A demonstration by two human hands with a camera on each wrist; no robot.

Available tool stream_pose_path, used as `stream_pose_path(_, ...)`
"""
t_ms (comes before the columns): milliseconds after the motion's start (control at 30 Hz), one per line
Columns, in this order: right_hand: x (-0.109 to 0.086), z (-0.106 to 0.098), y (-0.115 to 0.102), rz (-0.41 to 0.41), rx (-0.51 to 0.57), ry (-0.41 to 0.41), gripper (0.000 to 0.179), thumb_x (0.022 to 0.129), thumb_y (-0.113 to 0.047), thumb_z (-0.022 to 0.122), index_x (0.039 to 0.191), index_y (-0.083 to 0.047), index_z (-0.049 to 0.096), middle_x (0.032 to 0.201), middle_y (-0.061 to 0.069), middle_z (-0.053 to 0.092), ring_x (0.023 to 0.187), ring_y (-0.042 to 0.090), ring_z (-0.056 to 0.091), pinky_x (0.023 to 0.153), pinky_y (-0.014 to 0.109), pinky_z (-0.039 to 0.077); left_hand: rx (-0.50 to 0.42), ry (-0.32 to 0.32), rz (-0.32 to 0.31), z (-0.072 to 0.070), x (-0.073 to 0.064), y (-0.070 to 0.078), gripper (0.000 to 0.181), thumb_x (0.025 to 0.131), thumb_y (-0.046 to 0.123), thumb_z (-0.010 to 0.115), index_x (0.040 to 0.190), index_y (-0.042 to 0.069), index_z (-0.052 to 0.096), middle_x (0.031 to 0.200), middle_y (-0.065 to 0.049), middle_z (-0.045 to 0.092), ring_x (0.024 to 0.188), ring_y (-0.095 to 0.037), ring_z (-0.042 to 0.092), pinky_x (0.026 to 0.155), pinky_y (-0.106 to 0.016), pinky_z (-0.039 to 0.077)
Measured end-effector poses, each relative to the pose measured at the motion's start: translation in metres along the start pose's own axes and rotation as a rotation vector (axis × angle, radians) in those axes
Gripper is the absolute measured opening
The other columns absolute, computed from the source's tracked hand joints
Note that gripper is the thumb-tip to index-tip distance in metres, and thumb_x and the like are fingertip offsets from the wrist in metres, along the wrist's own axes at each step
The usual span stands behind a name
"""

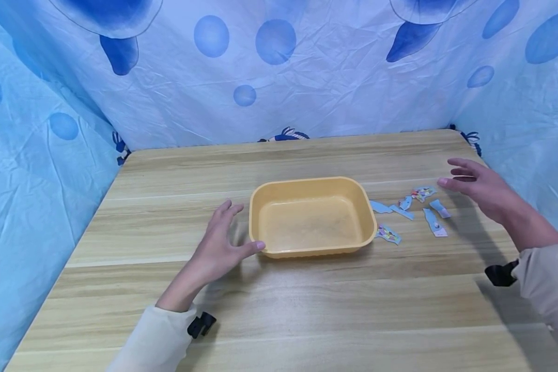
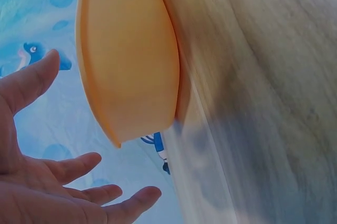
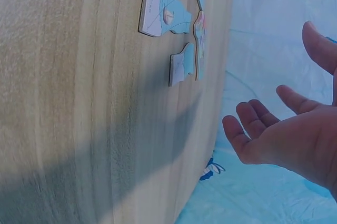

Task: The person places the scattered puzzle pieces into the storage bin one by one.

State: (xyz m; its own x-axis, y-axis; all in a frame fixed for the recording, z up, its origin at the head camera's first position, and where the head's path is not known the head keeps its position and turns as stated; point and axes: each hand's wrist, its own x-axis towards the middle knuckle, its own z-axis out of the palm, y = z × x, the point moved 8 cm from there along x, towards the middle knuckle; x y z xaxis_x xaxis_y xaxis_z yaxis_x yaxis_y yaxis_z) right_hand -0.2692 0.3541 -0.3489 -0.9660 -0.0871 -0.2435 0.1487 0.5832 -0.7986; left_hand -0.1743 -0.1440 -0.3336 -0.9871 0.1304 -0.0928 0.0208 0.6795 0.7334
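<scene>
A yellow-orange plastic basin [image 1: 312,253] stands in the middle of the wooden table, with nothing inside it. My left hand [image 1: 220,248] is at its left end, fingers spread and thumb tip overlapping the near left rim in the head view. In the left wrist view the fingers [image 2: 79,171] are apart from the basin [image 2: 129,50] wall. My right hand [image 1: 483,188] hovers over the right side of the table, fingers relaxed and holding nothing. To its left lie several flat blue puzzle pieces [image 1: 434,223], some printed with colourful figures. The right wrist view shows puzzle pieces [image 3: 167,13] beyond the fingers.
The wooden table [image 1: 307,310] ends at a blue-white curtain [image 1: 307,103] with bubble prints, which also hangs at both sides. One puzzle piece [image 1: 388,234] lies right against the basin's right end. Both sleeves carry a black clip [image 1: 201,325] near the wrist.
</scene>
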Motion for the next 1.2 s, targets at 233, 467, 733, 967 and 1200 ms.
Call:
stream_pose_path(233,0.005,-0.001,0.005,0.019,0.059,-0.024,0.085,0.097,-0.04,0.055,0.155,-0.01,0.0,0.157,0.027,-0.002,0.138,0.045,0.011,0.109,0.06,0.017,-0.044,-0.019,0.025,0.005,0.001,0.001,0.083,0.075,0.03,0.083,0.142,0.01,0.037,0.159,-0.012,0.007,0.143,-0.038,0.019,0.103,-0.057,0.038)
stream_pose_path(467,0.007,-0.002,0.011,0.037,0.07,-0.035,0.083,0.097,-0.043,0.052,0.155,-0.013,0.0,0.155,0.023,0.004,0.131,0.03,0.023,0.103,0.049,0.026,-0.134,-0.061,-0.015,0.01,0.001,-0.002,0.086,0.07,0.02,0.087,0.141,0.013,0.039,0.155,-0.008,0.019,0.136,-0.036,0.033,0.094,-0.044,0.05)
stream_pose_path(733,0.009,-0.002,0.016,0.043,0.066,-0.037,0.085,0.096,-0.044,0.053,0.154,-0.009,0.002,0.146,0.013,0.023,0.116,0.009,0.036,0.1,0.046,0.03,-0.204,-0.082,-0.081,0.013,0.002,-0.011,0.086,0.071,0.016,0.086,0.142,0.015,0.037,0.151,-0.009,0.032,0.129,-0.036,0.044,0.092,-0.043,0.051)
stream_pose_path(967,0.011,-0.001,0.017,0.044,0.05,-0.036,0.085,0.096,-0.046,0.053,0.154,-0.007,0.003,0.137,0.004,0.031,0.109,0.002,0.037,0.094,0.037,0.033,-0.249,-0.095,-0.024,0.015,0.002,-0.007,0.082,0.076,0.014,0.083,0.142,0.013,0.035,0.136,-0.011,0.049,0.119,-0.033,0.054,0.092,-0.042,0.051)
stream_pose_path(1200,0.013,0.001,0.02,0.035,0.057,-0.036,0.084,0.096,-0.045,0.052,0.154,-0.007,0.004,0.144,0.012,0.025,0.102,-0.007,0.039,0.092,0.034,0.035,-0.338,-0.106,-0.045,0.018,0.003,-0.01,0.084,0.075,0.008,0.082,0.143,0.014,0.032,0.127,-0.016,0.054,0.106,-0.027,0.063,0.083,-0.036,0.055)
